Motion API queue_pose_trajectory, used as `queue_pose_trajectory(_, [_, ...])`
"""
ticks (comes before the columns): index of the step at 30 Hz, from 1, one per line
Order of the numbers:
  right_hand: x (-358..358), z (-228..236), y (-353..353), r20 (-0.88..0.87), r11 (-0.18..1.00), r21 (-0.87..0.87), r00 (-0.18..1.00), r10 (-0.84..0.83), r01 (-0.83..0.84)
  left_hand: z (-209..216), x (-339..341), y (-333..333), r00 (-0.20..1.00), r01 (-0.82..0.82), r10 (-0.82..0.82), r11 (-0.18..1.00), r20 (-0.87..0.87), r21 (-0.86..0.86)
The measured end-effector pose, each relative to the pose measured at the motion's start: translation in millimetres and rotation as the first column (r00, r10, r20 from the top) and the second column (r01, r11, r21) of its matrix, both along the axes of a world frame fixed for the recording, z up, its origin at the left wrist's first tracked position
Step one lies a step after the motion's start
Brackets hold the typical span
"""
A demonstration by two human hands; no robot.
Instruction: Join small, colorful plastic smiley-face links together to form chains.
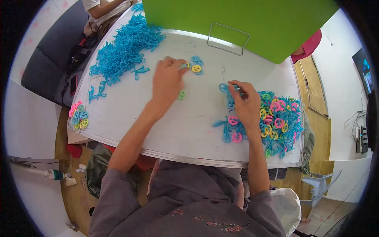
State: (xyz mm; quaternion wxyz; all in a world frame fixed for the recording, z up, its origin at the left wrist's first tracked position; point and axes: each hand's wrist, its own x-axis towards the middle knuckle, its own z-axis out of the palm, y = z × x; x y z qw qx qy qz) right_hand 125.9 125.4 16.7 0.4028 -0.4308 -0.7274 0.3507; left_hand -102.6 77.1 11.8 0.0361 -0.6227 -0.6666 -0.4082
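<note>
My left hand (168, 79), slightly blurred, is over the middle of the white table. Its thumb and fingertips close on a small yellow plastic wheel (188, 65). Just beyond lie another yellow wheel (196, 68) and some blue wheels (196, 60), with a light green wheel (181, 95) below the hand. To the right, my right hand (247, 103) has its fingers bent around a blue plastic piece with a wheel-shaped end (224, 87). More blue pieces lie beneath that hand, and its wrist is beside a pile of blue pieces with pink, yellow, green and blue wheels (278, 122).
A large heap of plain blue plastic pieces (126, 47) covers the table's far left. Loose coloured wheels (79, 114) cluster at the left edge. A green panel (241, 23) with a wire handle (229, 38) stands along the far side. Another person's arm (104, 8) shows at upper left.
</note>
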Motion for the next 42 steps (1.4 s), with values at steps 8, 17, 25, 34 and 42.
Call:
queue_pose_trajectory(8, [1,-10,-5,0.250,0.943,0.333,0.963,-0.104,0.016,-23,-36,3,0.986,-0.096,0.075,0.986,-0.151,-0.136])
queue_pose_trajectory(17, [0,-5,-8,0.174,0.955,0.292,0.985,-0.003,-0.049,0,-58,-2,0.967,0.022,0.063,0.945,0.247,-0.327])
queue_pose_trajectory(25, [-5,-8,-11,0.106,0.958,0.282,0.994,0.030,-0.059,-22,-102,-11,0.911,-0.384,0.363,0.920,-0.196,-0.082])
queue_pose_trajectory(34, [-8,1,-15,-0.019,0.939,0.343,1.000,0.022,-0.014,20,-65,-6,0.895,0.050,0.006,0.992,0.446,-0.115])
queue_pose_trajectory(42, [-32,-10,-30,-0.302,0.950,-0.147,0.928,0.220,-0.274,12,16,-14,0.387,0.578,-0.307,0.816,0.869,0.031])
